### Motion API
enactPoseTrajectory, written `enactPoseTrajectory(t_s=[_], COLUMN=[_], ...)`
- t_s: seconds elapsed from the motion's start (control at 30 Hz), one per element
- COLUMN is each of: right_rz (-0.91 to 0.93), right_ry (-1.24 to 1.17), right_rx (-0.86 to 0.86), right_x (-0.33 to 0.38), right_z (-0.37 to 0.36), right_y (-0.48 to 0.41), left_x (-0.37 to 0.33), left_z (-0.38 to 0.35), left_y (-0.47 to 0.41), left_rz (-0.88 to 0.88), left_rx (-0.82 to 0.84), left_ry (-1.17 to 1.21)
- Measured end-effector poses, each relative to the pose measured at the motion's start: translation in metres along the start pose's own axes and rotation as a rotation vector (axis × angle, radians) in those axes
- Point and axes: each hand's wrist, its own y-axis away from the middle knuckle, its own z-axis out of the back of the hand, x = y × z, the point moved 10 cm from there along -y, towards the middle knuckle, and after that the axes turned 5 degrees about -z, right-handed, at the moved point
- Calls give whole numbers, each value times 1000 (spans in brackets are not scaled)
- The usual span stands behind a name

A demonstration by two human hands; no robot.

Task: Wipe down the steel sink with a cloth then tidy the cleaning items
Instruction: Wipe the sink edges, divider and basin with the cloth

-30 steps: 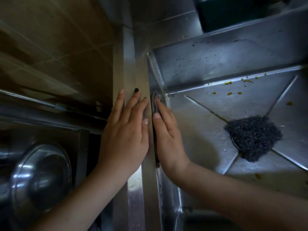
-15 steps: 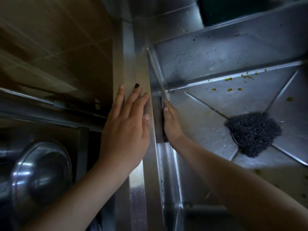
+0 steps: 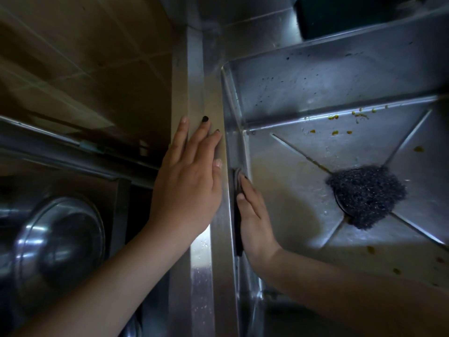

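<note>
The steel sink (image 3: 315, 93) fills the right half of the view, its floor spotted with yellow-brown food bits. My right hand (image 3: 255, 215) is inside it, pressing a dark cloth (image 3: 237, 229) flat against the left inner wall; only a thin edge of the cloth shows behind the palm. My left hand (image 3: 189, 181) lies flat with fingers spread on the steel rim (image 3: 201, 263) left of the sink, holding nothing. A dark steel-wool scourer (image 3: 366, 195) sits over the drain.
A round steel bowl or lid (image 3: 60, 239) lies at lower left below the rim. A tiled wall (image 3: 85, 69) rises at upper left. A dark green container (image 3: 352, 18) stands behind the sink at the top.
My right hand slid the cloth along the left sink wall, first toward the far corner, then back nearer to me. My left hand stayed on the rim.
</note>
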Motion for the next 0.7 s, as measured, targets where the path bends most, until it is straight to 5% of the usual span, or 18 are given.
enactPoseTrajectory(t_s=[0.2, 0.37, 0.7], right_rz=[199, 243, 38], right_ry=[-144, -39, 103], right_rx=[71, 36, -67], right_x=[75, 77, -1], right_z=[-12, -16, -3], right_y=[-11, -43, -91], left_x=[-2, -1, 0], left_z=[2, 1, 2], left_y=[-2, -1, -1], left_rz=[-17, 5, 2], left_rx=[-14, 4, 9], left_ry=[-30, -15, 7])
